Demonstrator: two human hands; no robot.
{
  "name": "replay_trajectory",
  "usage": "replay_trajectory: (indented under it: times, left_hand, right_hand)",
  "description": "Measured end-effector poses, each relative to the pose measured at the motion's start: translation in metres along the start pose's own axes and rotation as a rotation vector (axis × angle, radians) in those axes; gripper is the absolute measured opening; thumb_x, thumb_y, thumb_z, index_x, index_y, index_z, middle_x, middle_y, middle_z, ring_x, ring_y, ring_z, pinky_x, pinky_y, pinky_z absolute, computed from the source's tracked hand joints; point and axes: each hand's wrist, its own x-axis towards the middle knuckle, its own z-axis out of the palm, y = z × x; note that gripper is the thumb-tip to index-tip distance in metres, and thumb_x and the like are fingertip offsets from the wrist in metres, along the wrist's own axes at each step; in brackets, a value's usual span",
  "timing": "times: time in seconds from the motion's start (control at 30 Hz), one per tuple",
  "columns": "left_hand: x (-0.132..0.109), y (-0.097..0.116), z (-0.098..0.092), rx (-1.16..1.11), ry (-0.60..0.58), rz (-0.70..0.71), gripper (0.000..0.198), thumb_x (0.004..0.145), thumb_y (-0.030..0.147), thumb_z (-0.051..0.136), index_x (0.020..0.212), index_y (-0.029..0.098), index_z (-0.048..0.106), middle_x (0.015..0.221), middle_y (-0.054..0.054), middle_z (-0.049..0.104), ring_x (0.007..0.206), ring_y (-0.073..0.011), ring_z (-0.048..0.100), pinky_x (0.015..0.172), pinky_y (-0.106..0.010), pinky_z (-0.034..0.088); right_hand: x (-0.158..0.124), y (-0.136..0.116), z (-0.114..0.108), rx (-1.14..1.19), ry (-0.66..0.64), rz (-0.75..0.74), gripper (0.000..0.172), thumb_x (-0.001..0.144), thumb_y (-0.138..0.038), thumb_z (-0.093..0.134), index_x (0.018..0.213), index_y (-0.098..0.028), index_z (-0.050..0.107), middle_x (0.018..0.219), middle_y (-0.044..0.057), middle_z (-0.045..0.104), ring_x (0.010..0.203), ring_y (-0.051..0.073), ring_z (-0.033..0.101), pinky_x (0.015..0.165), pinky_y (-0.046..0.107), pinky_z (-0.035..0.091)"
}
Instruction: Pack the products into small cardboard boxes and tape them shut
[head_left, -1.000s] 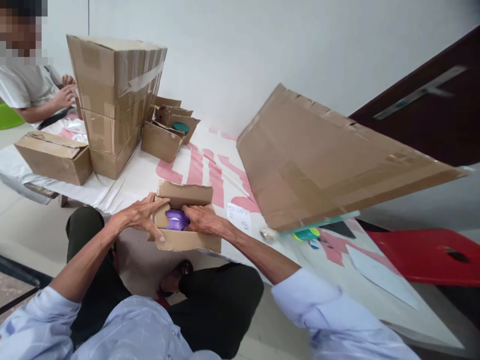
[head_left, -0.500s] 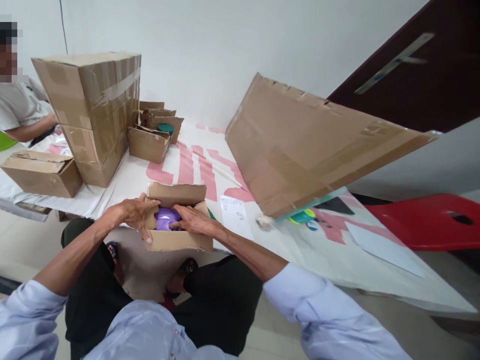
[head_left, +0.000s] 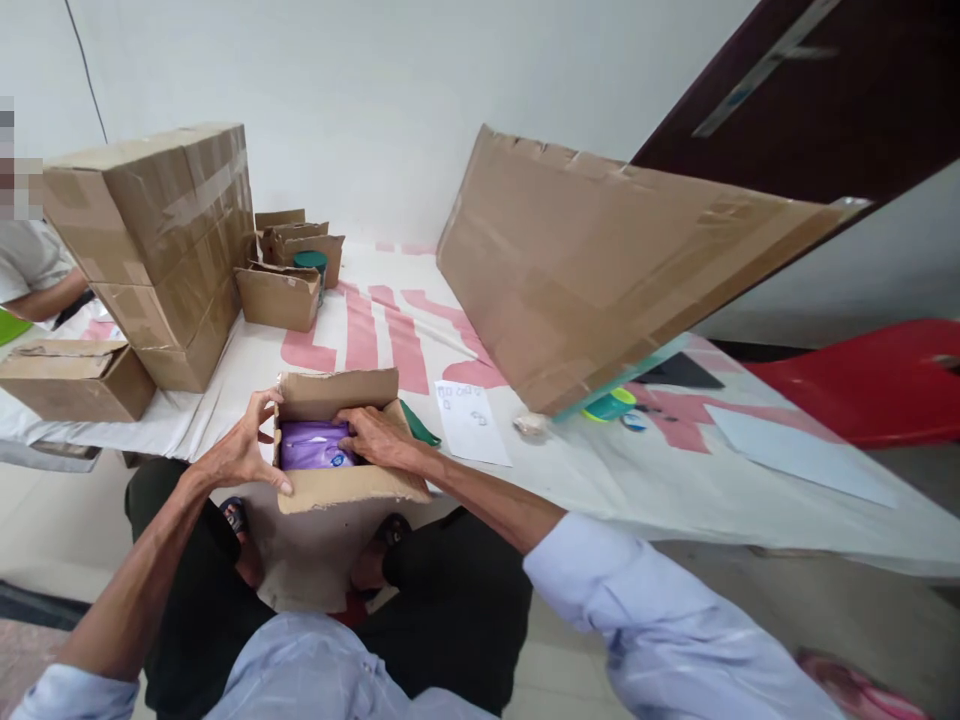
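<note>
An open cardboard box [head_left: 349, 488] rests at the table's front edge, in front of my lap, with its long flaps raised. Inside lies a shiny purple packet [head_left: 311, 447] with a small blue mark. My left hand [head_left: 244, 447] grips the box's left end, thumb on the near flap and fingers at the far corner. Reaching in from the right, my right hand [head_left: 379, 437] has its bent fingers on the packet's right part; some fingertips are hidden. Something dark green [head_left: 420, 424] shows just behind the box's right end.
Stacked taped cartons [head_left: 161, 240] and a closed box [head_left: 79, 380] stand left, near a person's arm [head_left: 49, 300]. Behind are small open boxes [head_left: 277, 298] with a green-lidded container [head_left: 310, 262]. A large cardboard sheet [head_left: 600, 260] leans right, beyond a marked paper [head_left: 472, 422]. A red chair [head_left: 870, 385] stands far right.
The purple packet now lies flatter in the box, showing its blue mark. My left hand has drawn back from inside to the box's left end. The view has shifted slightly.
</note>
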Motion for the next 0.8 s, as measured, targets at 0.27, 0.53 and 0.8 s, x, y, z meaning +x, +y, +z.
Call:
replay_trajectory:
  times: [0.27,0.53,0.8]
  left_hand:
    - [0.005,-0.008,0.006,-0.038,0.144,-0.023,0.115,0.053,0.063,0.103,0.140,0.028,0.036,0.156,-0.020,0.047,0.134,-0.0386,0.058,0.105,-0.047,0.050]
    - [0.021,-0.011,-0.004,0.016,0.165,0.013,0.105,0.055,0.059,0.103,0.132,0.024,0.041,0.138,-0.017,0.059,0.123,-0.0359,0.063,0.099,-0.046,0.055]
    - [0.051,0.021,-0.035,0.090,0.144,0.084,0.109,0.072,0.063,0.093,0.161,0.028,0.040,0.171,-0.022,0.038,0.161,-0.0482,0.034,0.120,-0.065,0.044]
  right_hand:
    - [0.002,0.001,0.004,-0.004,0.145,-0.095,0.021,0.097,-0.018,0.063,0.103,-0.019,0.083,0.102,0.009,0.084,0.095,0.023,0.076,0.087,0.030,0.050]
    - [-0.014,0.015,-0.039,0.329,0.539,-0.170,0.024,0.091,-0.023,0.061,0.096,-0.021,0.084,0.093,0.007,0.084,0.083,0.022,0.074,0.077,0.032,0.054]
    - [-0.012,0.021,-0.093,0.879,0.572,-0.126,0.027,0.075,-0.045,0.074,0.072,-0.018,0.075,0.056,-0.002,0.060,0.052,0.012,0.050,0.051,0.027,0.043]
